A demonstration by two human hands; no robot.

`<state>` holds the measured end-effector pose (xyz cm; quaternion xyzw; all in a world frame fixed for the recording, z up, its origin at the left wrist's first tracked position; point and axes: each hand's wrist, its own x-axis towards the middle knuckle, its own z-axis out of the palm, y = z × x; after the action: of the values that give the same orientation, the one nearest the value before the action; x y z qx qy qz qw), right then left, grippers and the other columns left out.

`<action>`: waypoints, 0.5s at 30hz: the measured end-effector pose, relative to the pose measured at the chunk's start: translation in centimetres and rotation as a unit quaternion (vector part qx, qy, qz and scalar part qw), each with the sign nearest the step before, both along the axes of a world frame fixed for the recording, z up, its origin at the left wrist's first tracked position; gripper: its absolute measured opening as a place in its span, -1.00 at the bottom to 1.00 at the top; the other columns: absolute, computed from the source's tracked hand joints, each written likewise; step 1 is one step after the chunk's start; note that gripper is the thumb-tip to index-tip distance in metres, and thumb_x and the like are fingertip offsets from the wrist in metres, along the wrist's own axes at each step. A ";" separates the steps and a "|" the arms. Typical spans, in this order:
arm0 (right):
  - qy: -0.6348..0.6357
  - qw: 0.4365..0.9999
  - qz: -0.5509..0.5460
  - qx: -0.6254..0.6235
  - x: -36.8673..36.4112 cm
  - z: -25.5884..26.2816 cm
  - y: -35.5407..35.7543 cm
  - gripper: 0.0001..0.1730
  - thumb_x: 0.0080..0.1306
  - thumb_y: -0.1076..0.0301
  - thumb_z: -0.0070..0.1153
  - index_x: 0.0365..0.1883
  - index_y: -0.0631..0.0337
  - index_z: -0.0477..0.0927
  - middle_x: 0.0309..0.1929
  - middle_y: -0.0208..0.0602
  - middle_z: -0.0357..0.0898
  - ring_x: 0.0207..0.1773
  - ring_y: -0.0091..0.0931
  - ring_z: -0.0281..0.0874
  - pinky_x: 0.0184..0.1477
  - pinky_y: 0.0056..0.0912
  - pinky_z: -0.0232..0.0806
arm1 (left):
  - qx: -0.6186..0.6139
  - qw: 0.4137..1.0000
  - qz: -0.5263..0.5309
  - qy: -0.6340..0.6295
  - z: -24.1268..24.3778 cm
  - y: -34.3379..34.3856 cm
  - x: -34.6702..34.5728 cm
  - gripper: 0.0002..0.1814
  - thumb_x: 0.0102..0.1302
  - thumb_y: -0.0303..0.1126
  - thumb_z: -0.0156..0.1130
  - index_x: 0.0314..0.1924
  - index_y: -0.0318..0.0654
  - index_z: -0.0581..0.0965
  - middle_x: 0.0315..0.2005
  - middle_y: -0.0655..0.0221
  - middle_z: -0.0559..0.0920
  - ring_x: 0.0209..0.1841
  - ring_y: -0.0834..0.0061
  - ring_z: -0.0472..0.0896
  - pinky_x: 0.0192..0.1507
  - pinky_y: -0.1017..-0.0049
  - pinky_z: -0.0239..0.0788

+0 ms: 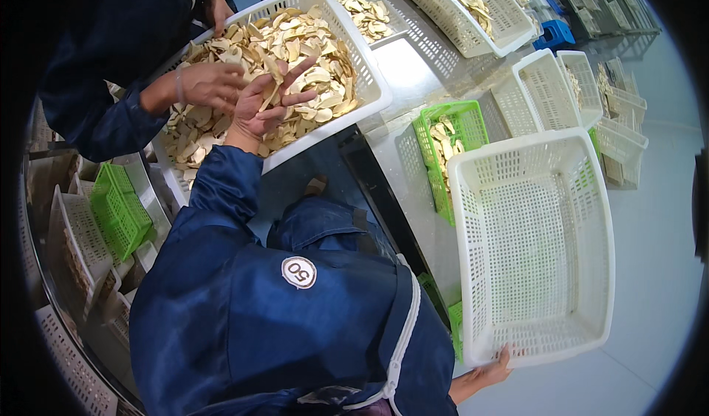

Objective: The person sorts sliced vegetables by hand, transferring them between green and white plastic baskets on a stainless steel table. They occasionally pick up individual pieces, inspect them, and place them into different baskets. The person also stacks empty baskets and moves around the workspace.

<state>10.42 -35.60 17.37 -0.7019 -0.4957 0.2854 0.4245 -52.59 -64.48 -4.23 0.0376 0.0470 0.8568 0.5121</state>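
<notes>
My left hand, palm up with fingers spread, holds pale dried slices that look like mushroom. Below it is a large white perforated plastic basket heaped with similar slices. A co-worker's hand with a band at the wrist is close beside my left hand, over the same slices. Low on the right, my right hand grips the rim of an empty white perforated basket, which is tilted so that its inside shows. The grip is partly hidden by the basket wall.
A green basket with slices stands on the metal table, partly behind the empty basket. More white baskets and a shallow tray with slices lie farther back. At left are stacked baskets, one green. The co-worker's other hand is at the full basket's far edge.
</notes>
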 end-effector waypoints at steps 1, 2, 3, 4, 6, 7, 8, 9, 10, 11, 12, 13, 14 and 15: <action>-0.003 1.000 -0.009 0.005 0.7 -0.4 0.2 -0.42 0.22 0.59 0.13 0.24 0.55 0.39 0.17 0.01 0.48 0.05 -0.28 0.52 0.07 -0.28 0.43 | -0.139 0.990 0.013 0.031 0.2 -0.2 -0.1 -0.70 0.50 -0.33 -0.06 0.13 -0.29 0.37 0.39 0.06 0.23 0.16 -0.10 0.54 -0.76 0.79 0.30; -0.011 1.000 -0.006 0.000 1.4 -0.4 0.2 -0.41 0.21 0.59 0.12 0.24 0.55 0.38 0.18 0.01 0.47 0.06 -0.28 0.52 0.08 -0.28 0.42 | -0.274 0.959 0.026 0.062 0.4 -0.5 -0.1 -0.69 0.50 -0.31 -0.04 0.15 -0.27 0.36 0.32 0.04 0.34 0.10 -0.01 0.60 -0.74 0.79 0.30; -0.017 1.000 -0.001 -0.007 -1.5 0.2 -0.3 -0.41 0.21 0.60 0.12 0.25 0.55 0.38 0.19 0.01 0.46 0.07 -0.28 0.51 0.09 -0.28 0.42 | -0.407 0.908 0.041 0.093 0.9 -0.7 0.1 -0.67 0.50 -0.29 -0.02 0.17 -0.24 0.35 0.24 0.02 0.45 0.03 0.08 0.66 -0.72 0.80 0.30; -0.025 1.000 0.005 -0.013 -3.1 0.8 -0.6 -0.40 0.21 0.60 0.12 0.25 0.55 0.37 0.20 0.01 0.46 0.08 -0.27 0.50 0.10 -0.28 0.41 | -0.425 0.897 0.046 0.117 1.3 -0.9 0.6 -0.64 0.47 -0.29 0.06 0.19 -0.19 0.33 -0.08 0.13 0.62 -0.12 0.33 0.73 -0.66 0.82 0.32; -0.025 1.000 0.009 0.001 -2.5 0.6 -0.4 -0.40 0.21 0.61 0.11 0.26 0.54 0.37 0.20 0.02 0.45 0.09 -0.27 0.51 0.10 -0.28 0.42 | -0.423 0.898 0.064 0.108 0.6 -1.0 1.0 -0.64 0.46 -0.32 0.09 0.19 -0.20 0.34 -0.14 0.17 0.62 -0.16 0.35 0.73 -0.63 0.81 0.34; -0.025 1.000 0.012 0.008 -2.4 0.6 -0.4 -0.40 0.21 0.61 0.10 0.27 0.54 0.36 0.20 0.02 0.45 0.09 -0.27 0.51 0.11 -0.28 0.42 | -0.422 0.898 0.074 0.103 0.5 -1.1 1.1 -0.64 0.45 -0.34 0.10 0.19 -0.20 0.34 -0.17 0.19 0.62 -0.18 0.36 0.73 -0.62 0.80 0.35; -0.026 1.000 0.013 0.009 -2.2 0.7 -0.4 -0.40 0.21 0.61 0.09 0.27 0.54 0.37 0.20 0.03 0.46 0.08 -0.26 0.51 0.11 -0.28 0.42 | -0.394 0.912 0.085 0.078 0.2 -0.9 1.3 -0.66 0.44 -0.38 0.12 0.17 -0.20 0.37 -0.22 0.25 0.63 -0.19 0.38 0.72 -0.60 0.78 0.38; -0.027 0.999 0.014 0.011 -2.4 0.8 -0.6 -0.40 0.21 0.62 0.09 0.27 0.53 0.37 0.19 0.03 0.47 0.08 -0.25 0.52 0.11 -0.27 0.42 | -0.375 0.922 0.086 0.055 0.3 -0.5 1.4 -0.67 0.44 -0.38 0.11 0.16 -0.20 0.39 -0.21 0.27 0.62 -0.16 0.38 0.71 -0.60 0.78 0.38; -0.027 0.999 0.014 0.013 -2.4 0.9 -0.7 -0.40 0.21 0.62 0.08 0.26 0.53 0.38 0.19 0.03 0.47 0.07 -0.24 0.53 0.11 -0.27 0.42 | -0.355 0.930 0.086 0.032 0.3 -0.2 1.5 -0.68 0.44 -0.38 0.11 0.15 -0.20 0.40 -0.20 0.28 0.61 -0.13 0.39 0.71 -0.60 0.77 0.39; -0.023 1.000 0.019 0.009 -2.1 0.9 -0.8 -0.40 0.20 0.62 0.08 0.26 0.53 0.38 0.18 0.03 0.48 0.06 -0.24 0.53 0.11 -0.26 0.42 | -0.336 0.938 0.086 0.008 0.2 0.1 1.5 -0.69 0.45 -0.37 0.10 0.15 -0.19 0.41 -0.19 0.29 0.61 -0.11 0.40 0.70 -0.60 0.77 0.39; -0.024 0.999 0.020 0.009 -1.3 1.3 -1.3 -0.40 0.20 0.62 0.08 0.26 0.52 0.38 0.18 0.03 0.48 0.06 -0.23 0.53 0.11 -0.26 0.42 | -0.293 0.953 0.070 -0.021 -0.5 0.4 1.6 -0.68 0.43 -0.35 0.12 0.14 -0.20 0.43 -0.16 0.30 0.57 -0.03 0.38 0.63 -0.55 0.71 0.40; -0.024 0.999 0.021 0.009 -0.6 1.5 -1.7 -0.40 0.20 0.62 0.07 0.26 0.52 0.39 0.17 0.03 0.49 0.06 -0.23 0.54 0.11 -0.25 0.42 | -0.263 0.963 0.064 -0.019 -0.9 0.3 1.5 -0.67 0.42 -0.35 0.13 0.14 -0.20 0.43 -0.15 0.29 0.55 -0.03 0.36 0.61 -0.53 0.68 0.40; -0.005 1.000 0.004 -0.012 0.4 1.3 -1.7 -0.39 0.19 0.61 0.08 0.27 0.51 0.39 0.17 0.03 0.49 0.06 -0.23 0.54 0.11 -0.25 0.42 | -0.227 0.972 0.049 -0.017 -1.2 1.1 1.6 -0.66 0.40 -0.34 0.13 0.14 -0.20 0.43 -0.14 0.28 0.54 -0.04 0.35 0.59 -0.51 0.66 0.40; 0.015 0.999 -0.010 -0.033 1.4 0.7 -0.7 -0.39 0.19 0.61 0.09 0.27 0.51 0.39 0.17 0.02 0.49 0.06 -0.23 0.54 0.11 -0.25 0.42 | -0.192 0.981 0.037 -0.017 -1.5 1.9 2.1 -0.65 0.39 -0.33 0.14 0.14 -0.21 0.43 -0.13 0.27 0.52 -0.04 0.34 0.57 -0.49 0.63 0.40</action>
<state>11.82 -36.27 18.09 -0.7162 -0.4726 0.3080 0.4111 -50.54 -62.59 -5.72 -0.0776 0.2033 0.8508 0.4783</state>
